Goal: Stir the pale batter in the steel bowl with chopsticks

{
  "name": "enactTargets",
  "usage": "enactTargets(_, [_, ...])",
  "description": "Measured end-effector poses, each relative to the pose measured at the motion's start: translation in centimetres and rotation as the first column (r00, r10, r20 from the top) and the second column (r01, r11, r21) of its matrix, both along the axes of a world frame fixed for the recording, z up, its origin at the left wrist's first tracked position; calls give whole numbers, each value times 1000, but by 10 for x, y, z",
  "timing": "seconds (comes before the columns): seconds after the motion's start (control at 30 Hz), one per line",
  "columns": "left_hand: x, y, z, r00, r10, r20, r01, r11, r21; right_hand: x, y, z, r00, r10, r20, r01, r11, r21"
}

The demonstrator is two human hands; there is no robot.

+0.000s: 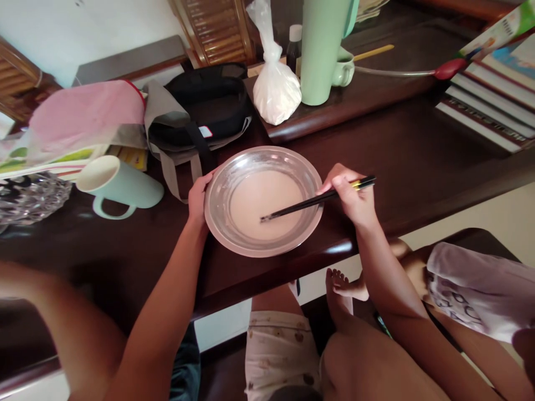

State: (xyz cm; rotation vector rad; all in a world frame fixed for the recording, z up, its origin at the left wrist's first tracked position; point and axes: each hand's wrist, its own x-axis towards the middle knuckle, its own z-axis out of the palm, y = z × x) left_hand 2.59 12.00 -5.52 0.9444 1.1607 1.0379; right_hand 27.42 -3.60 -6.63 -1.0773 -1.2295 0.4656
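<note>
A shallow metal bowl (217,214) sits near the front edge of the dark wooden table (409,167), with a pale, milky batter (259,200) in its middle. My left hand (197,197) grips the bowl's left rim, fingers curled over it. My right hand (351,197) is closed on black chopsticks (317,199) at the bowl's right side. Their tips rest in the batter near the bowl's centre.
A mint mug (119,186) lies on its side at the left, beside a glass dish (29,197). Behind the bowl are a black bag (209,106), a knotted bag of white powder (276,89), a tall green flask (321,50) and stacked books (489,100). Another person's legs show at the right.
</note>
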Motion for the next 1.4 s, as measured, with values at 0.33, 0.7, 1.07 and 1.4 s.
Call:
enactTargets(0.33, [0, 0, -1, 1000, 24, 7, -24, 1000, 13, 4, 3, -5, 979, -156, -129, 167, 983, 80])
enactTargets(0.7, [0, 0, -2, 998, 43, -36, -41, 998, 54, 3, 2, -4, 965, -227, -130, 237, 969, 66])
enactTargets(1.07, [-2, 0, -2, 999, 10, -31, -9, 999, 37, 3, 2, -3, 972, -217, -89, 223, 973, 63])
enactTargets(1.4, [-1, 0, -2, 999, 29, -34, -29, 999, 24, 1, 0, -1, 979, -197, 44, 197, 980, 9])
